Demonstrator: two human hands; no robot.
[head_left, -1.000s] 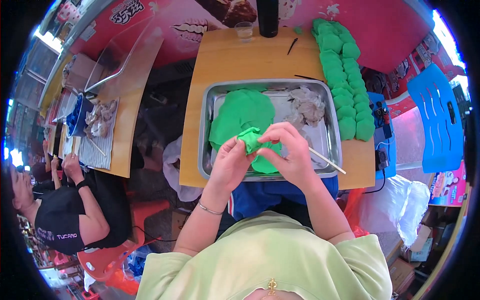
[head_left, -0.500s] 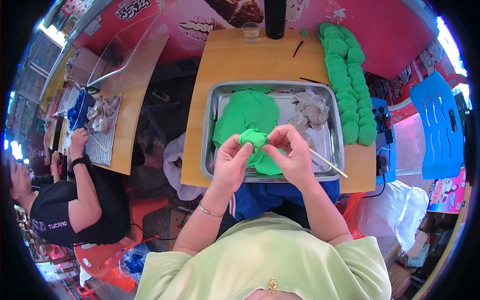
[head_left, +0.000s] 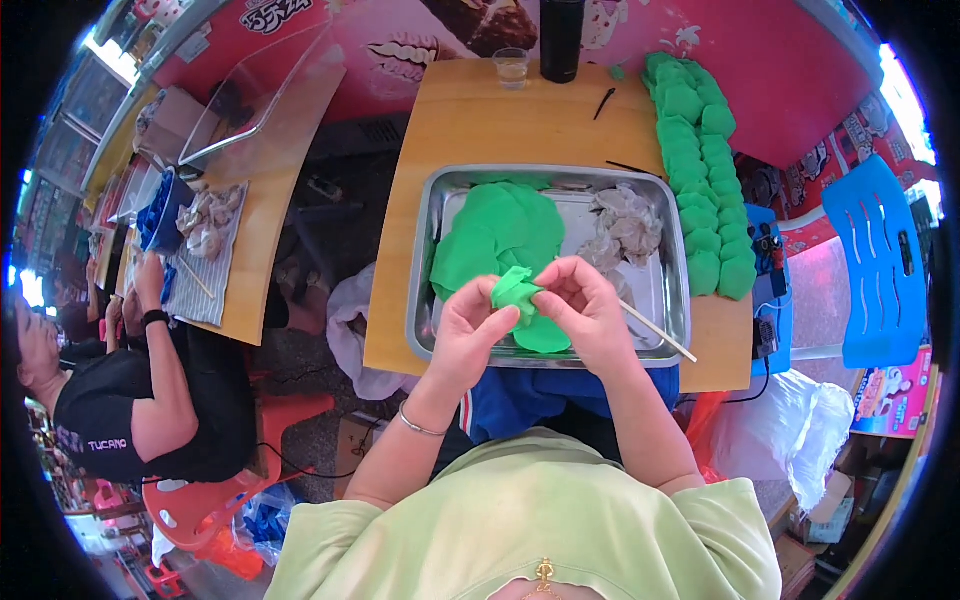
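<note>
Above a steel tray [head_left: 670, 300], both hands pinch a folded, crumpled green dumpling [head_left: 514, 291].

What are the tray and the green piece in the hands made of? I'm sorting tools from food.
The tray looks like metal, probably stainless steel: silver-grey, shiny, with a rolled rim. The green piece, pinched between both hands, looks like soft dough: matte, and it folds and creases under the fingers.

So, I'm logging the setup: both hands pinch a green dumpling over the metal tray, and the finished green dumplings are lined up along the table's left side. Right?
Not quite. Both hands, left hand and right hand, do pinch the green dumpling over the metal tray, but the finished dumplings line the table's right side, as the head view shows.
</note>
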